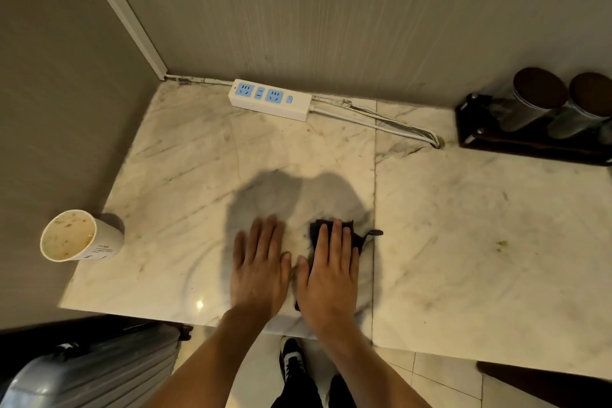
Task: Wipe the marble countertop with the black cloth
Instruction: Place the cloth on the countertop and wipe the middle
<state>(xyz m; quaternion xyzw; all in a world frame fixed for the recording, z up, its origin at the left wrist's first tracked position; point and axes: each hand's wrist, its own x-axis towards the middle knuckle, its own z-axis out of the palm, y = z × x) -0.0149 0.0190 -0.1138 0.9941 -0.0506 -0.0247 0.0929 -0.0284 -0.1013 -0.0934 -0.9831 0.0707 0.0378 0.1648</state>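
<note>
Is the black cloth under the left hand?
No, the black cloth lies flat under the right hand, while the left hand rests on bare marble countertop.

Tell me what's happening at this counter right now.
A person is wiping a marble countertop. Their right hand lies flat on a black cloth, pressing it to the stone near the front edge. The left hand rests flat on the bare marble beside it, holding nothing. A used paper cup lies tipped at the left edge, a power strip sits by the back wall, and a small brownish stain remains to the right.
</note>
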